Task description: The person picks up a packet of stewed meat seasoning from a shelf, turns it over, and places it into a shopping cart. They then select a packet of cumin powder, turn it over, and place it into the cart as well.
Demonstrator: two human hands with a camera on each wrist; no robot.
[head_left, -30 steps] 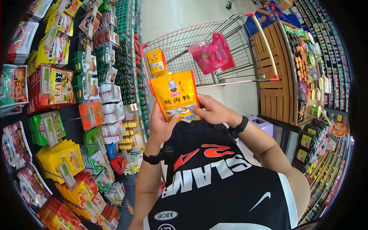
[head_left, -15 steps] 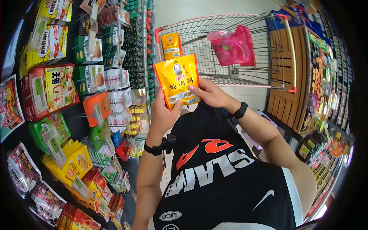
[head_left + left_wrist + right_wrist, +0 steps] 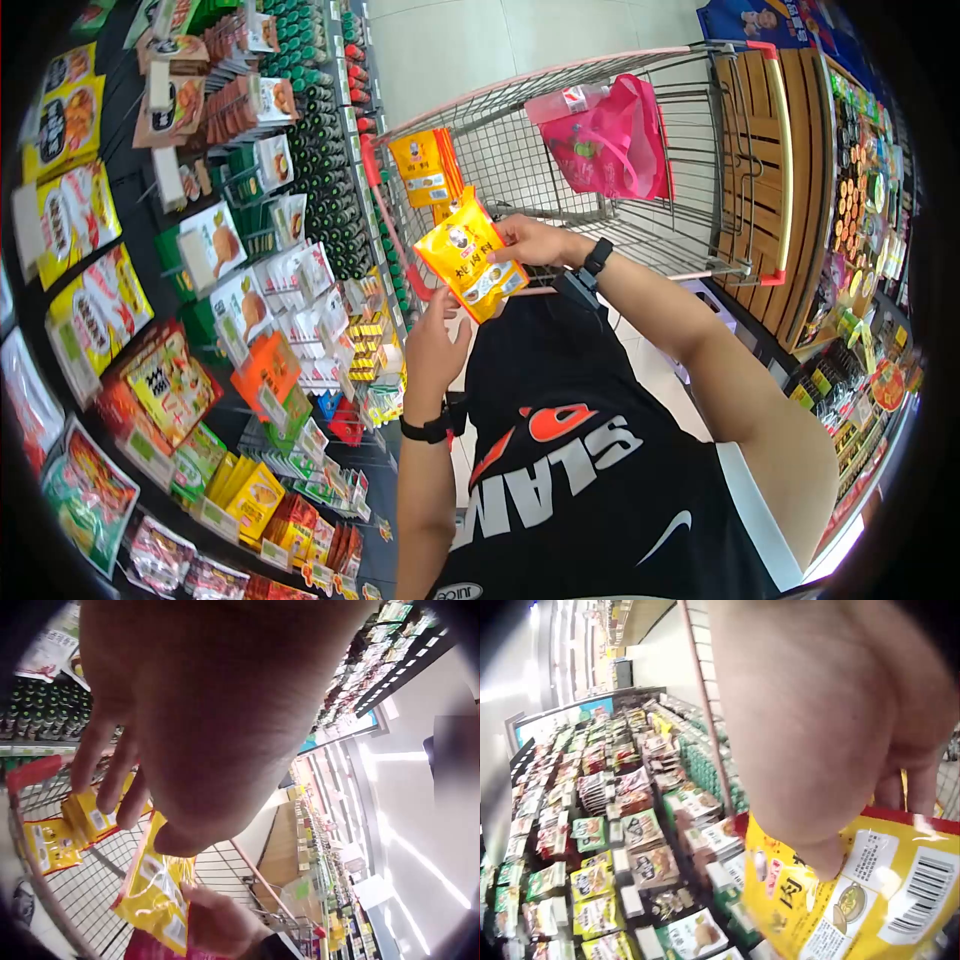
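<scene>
My right hand (image 3: 545, 243) pinches a yellow seasoning packet (image 3: 470, 250) with red edges by its side, thumb on the printed front. In the right wrist view the packet (image 3: 855, 892) shows a barcode and a picture of a pot. The left hand (image 3: 436, 345) is just beside the packet's lower left corner, fingers loosely extended and holding nothing. Similar yellow packets (image 3: 420, 165) stand at the near left end of the shopping cart (image 3: 500, 140), partly behind the held one.
A pink plastic bag (image 3: 605, 150) with a bottle lies in the cart's far right part. On the left runs a shelf of hanging seasoning packets (image 3: 80, 220) and rows of green-capped bottles (image 3: 310, 120). A wooden display stand (image 3: 760, 180) is beyond the cart handle.
The left hand has let go of the packet and moved down from it. The right hand keeps hold of the packet, which has tilted. The view has shifted, showing more of the cart packets.
</scene>
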